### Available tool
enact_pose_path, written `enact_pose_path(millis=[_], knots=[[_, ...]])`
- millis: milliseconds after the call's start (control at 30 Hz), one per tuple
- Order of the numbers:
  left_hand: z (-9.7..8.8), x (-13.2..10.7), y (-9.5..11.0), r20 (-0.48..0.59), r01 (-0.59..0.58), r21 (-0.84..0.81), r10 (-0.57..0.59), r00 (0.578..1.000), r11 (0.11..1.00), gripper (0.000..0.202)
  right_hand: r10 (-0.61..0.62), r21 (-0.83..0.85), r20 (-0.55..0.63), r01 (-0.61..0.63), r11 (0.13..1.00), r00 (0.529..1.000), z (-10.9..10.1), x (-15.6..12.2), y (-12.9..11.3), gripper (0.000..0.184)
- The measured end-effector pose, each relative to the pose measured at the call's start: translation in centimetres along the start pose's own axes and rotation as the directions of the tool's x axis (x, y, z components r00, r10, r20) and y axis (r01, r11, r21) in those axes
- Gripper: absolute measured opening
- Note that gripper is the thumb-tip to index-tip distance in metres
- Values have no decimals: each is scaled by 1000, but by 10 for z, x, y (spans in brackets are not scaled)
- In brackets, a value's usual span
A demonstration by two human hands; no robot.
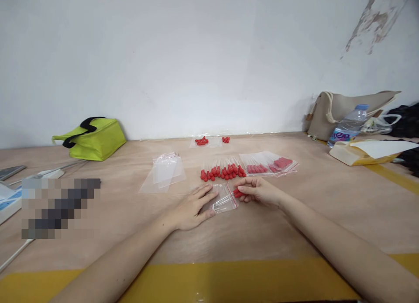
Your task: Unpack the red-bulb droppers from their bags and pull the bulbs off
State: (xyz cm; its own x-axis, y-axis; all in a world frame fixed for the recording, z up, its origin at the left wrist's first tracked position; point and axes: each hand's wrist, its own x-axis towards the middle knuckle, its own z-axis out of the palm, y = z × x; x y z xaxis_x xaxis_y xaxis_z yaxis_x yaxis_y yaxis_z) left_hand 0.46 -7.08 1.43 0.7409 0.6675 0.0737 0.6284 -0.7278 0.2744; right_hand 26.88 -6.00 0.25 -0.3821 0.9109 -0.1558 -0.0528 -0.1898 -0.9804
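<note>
A small clear zip bag (225,206) with a red seal line lies on the table in front of me. My left hand (193,208) rests on its left end, fingers spread and stretched out over the plastic. In a pinch, my right hand (257,191) grips the red bulbs of a few droppers (237,192). Their clear tubes reach through the mouth of the bag, while the bulbs are outside it. Just beyond my hands lies a row of loose droppers (222,172) with red bulbs toward me. Filled bags of droppers (257,168) overlap to its right.
Flat unfilled zip bags (166,170) lie to the left of the droppers. More red bulbs (202,141) sit near the wall. A lime-green bag (98,141) stands back left; a water bottle (348,126) and a beige handbag (353,108) stand back right. A blurred patch covers something at left.
</note>
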Motion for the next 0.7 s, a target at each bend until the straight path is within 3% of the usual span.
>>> enact_pose_path(millis=[133, 233, 333, 433, 500, 567, 633, 700], knots=[[-1, 0, 0, 5, 6, -9, -6, 1000, 1000, 57, 19, 1, -5, -19, 1000, 1000, -31, -6, -19, 27], [-1, 0, 0, 13, 6, 0, -6, 1000, 1000, 58, -122, -17, -165, 121, 992, 979, -60, -12, -36, 22], [-1, 0, -1, 16, 3, 8, -3, 1000, 1000, 58, -362, -70, -409, 367, 928, 838, -70, -9, -46, 23], [-1, 0, -1, 15, -8, 9, 8, 1000, 1000, 58, -537, -279, -464, 459, 844, 705, -54, 5, -47, 26], [-1, 1, -2, 16, -7, 14, 7, 1000, 1000, 58, -686, -566, -341, 443, 696, 642, -35, 18, -44, 22], [0, 1, -2, 15, -5, 17, 4, 1000, 1000, 58, -784, -839, -87, 379, 390, 614, -16, 33, -39, 16], [0, 0, -3, 5, -12, 14, 12, 1000, 1000, 58, -764, -933, 141, 343, 111, 630, -3, 47, -35, 19], [1, 0, -3, -14, -29, 3, 29, 999, 1000, 57, -718, -953, 241, 298, -49, 653, 5, 58, -31, 23]])
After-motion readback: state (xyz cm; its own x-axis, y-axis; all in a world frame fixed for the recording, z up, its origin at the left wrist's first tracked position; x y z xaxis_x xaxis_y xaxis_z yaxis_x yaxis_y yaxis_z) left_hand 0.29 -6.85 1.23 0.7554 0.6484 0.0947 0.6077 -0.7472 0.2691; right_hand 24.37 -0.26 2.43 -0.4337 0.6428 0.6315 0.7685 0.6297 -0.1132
